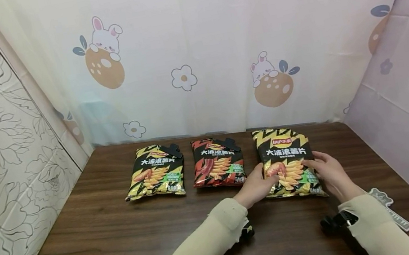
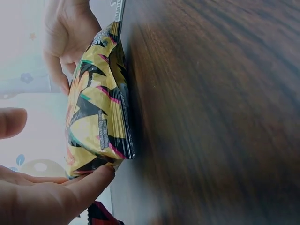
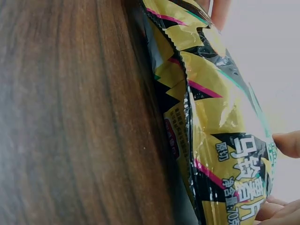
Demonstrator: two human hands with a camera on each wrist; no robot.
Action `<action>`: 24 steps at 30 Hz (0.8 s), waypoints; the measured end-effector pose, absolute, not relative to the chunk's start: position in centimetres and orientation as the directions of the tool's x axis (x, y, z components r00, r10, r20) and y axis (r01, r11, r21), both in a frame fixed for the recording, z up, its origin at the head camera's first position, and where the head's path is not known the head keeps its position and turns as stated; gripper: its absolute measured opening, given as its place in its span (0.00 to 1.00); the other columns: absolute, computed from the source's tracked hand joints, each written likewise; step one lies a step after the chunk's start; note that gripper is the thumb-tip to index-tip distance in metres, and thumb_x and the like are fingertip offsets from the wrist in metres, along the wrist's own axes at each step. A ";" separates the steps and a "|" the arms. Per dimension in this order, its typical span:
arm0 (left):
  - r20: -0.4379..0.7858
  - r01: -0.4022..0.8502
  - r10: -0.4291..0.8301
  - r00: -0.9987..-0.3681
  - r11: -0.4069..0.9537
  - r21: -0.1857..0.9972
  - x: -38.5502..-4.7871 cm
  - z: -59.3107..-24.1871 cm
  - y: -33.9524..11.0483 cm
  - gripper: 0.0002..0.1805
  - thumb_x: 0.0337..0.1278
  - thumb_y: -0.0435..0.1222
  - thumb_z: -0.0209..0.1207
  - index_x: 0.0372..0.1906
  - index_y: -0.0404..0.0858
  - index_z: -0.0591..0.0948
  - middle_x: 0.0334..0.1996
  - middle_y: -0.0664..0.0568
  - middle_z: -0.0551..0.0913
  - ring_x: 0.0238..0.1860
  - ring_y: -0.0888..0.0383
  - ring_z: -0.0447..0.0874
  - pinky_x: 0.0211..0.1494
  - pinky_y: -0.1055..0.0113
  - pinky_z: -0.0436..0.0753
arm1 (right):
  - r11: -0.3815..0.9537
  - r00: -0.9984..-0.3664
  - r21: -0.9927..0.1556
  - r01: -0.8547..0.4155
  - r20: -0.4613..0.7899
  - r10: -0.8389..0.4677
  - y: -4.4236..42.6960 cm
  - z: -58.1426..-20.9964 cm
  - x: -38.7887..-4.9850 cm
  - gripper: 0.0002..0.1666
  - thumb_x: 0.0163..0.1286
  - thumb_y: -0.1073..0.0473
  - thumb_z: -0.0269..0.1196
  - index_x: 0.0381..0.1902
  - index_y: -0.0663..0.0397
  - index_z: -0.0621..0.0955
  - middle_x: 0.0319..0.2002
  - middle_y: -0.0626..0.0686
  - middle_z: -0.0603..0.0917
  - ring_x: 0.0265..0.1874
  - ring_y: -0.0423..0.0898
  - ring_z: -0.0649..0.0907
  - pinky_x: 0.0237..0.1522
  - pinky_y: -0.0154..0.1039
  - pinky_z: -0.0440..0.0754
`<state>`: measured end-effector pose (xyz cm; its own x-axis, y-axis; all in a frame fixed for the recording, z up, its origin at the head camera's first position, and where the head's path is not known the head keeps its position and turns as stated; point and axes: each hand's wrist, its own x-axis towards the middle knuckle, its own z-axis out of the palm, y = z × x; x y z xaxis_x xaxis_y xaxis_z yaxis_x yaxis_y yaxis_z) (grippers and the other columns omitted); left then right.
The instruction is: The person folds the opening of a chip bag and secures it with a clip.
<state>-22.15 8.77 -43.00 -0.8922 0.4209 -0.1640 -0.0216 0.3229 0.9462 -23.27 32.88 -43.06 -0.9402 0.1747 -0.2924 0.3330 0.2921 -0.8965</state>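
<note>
A yellow-and-black bag of potato chips [image 1: 280,150] lies at the right on the dark wooden table [image 1: 127,250]. My left hand [image 1: 257,185] is at its lower left edge. In the left wrist view, straight fingers [image 2: 96,183] touch the bag's side while the thumb stands clear of its front. From the other side my right hand [image 1: 331,173] holds the lower right edge, its thumb [image 3: 287,143] on the printed front and its other fingers along the side. The bag's underside is mostly hidden.
Left of the held bag lie a red-and-black chip bag [image 1: 217,164] and another yellow-and-black one [image 1: 155,172], each with a black clip at its upper right corner. A flat pale grey piece [image 1: 393,210] with lettering lies by my right sleeve. A printed curtain [image 1: 170,28] hangs behind.
</note>
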 end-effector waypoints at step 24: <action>-0.145 -0.012 0.407 -0.902 0.313 0.950 -21.2 -42.8 7.6 0.39 0.68 0.47 0.55 0.76 0.37 0.56 0.68 0.43 0.71 0.63 0.49 0.75 0.64 0.51 0.75 | 0.122 -0.917 -0.930 0.347 -0.309 0.252 32.3 -42.8 -21.6 0.54 0.68 0.43 0.64 0.79 0.49 0.46 0.78 0.59 0.51 0.56 0.40 0.69 0.52 0.40 0.68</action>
<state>-21.24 7.62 -42.76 -0.9019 0.4068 -0.1454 -0.0119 0.3130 0.9497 -21.63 32.33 -42.84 -0.9172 0.2516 -0.3090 0.3468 0.1221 -0.9299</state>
